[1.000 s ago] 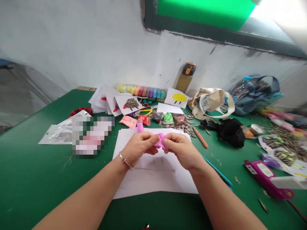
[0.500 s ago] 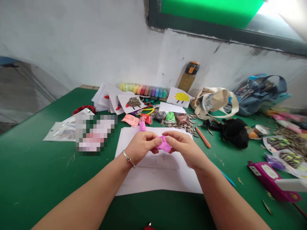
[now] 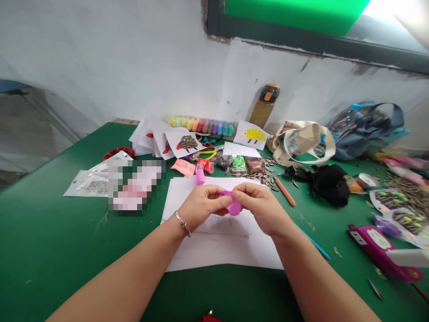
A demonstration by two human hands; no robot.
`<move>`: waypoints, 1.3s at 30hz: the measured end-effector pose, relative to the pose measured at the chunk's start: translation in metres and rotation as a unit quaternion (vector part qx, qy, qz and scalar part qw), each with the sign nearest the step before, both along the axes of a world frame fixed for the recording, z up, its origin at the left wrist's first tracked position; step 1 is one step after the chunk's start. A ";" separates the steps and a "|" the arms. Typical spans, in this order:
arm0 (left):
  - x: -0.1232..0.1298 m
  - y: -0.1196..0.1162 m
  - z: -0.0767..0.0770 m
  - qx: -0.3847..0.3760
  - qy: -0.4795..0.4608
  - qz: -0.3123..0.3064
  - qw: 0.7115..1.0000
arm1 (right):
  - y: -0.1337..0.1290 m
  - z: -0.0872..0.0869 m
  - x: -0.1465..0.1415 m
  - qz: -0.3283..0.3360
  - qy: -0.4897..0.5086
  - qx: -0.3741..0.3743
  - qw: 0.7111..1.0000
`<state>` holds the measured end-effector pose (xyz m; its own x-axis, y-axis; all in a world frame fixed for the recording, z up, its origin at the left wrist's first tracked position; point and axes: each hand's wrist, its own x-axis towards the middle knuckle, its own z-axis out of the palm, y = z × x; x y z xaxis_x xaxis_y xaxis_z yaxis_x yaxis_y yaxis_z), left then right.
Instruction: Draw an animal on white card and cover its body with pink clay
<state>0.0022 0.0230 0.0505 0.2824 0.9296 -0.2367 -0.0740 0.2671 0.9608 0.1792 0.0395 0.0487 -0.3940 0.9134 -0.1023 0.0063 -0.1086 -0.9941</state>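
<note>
A flat piece of purple-pink clay (image 3: 234, 206) is pinched between both hands above white paper (image 3: 234, 254). My left hand (image 3: 203, 205), with a silver bracelet at the wrist, grips its left side with thumb and fingers. On the other side, my right hand (image 3: 257, 203) pinches its upper right edge. Faint pencil lines show on the paper beneath. A second lump of purple-pink clay (image 3: 200, 176) rests at the paper's top edge, just beyond my left hand.
Clay packets (image 3: 238, 163) and sunflower seeds (image 3: 266, 172) lie behind the paper, with an orange tool (image 3: 284, 191) to the right. Farther back are a bottle (image 3: 264, 105), hedgehog pictures (image 3: 253, 134) and a cloth bag (image 3: 300, 143). A magenta case (image 3: 384, 252) lies at the right.
The clay between my fingers has changed shape and hangs a little lower and further right. Both hands have shifted slightly, and my right fingers are closer to the left ones.
</note>
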 end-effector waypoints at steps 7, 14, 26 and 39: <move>-0.001 0.000 0.004 0.058 0.029 0.039 0.997 | 0.001 -0.003 0.001 0.045 0.040 -0.112 0.992; 0.000 0.001 0.003 0.062 0.026 0.047 0.997 | 0.002 -0.004 0.003 0.058 0.006 -0.070 0.996; 0.001 -0.002 0.008 0.050 0.030 0.019 0.998 | 0.002 0.001 0.004 0.060 -0.041 -0.050 0.996; 0.003 -0.002 0.005 0.080 0.048 0.022 0.995 | 0.004 -0.003 0.008 0.074 0.049 -0.109 0.990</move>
<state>0.0049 0.0206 0.0558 0.2246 0.9684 -0.1082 0.0127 0.1081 0.9941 0.1877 0.0438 0.0459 -0.5403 0.8047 -0.2459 -0.0572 -0.3266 -0.9434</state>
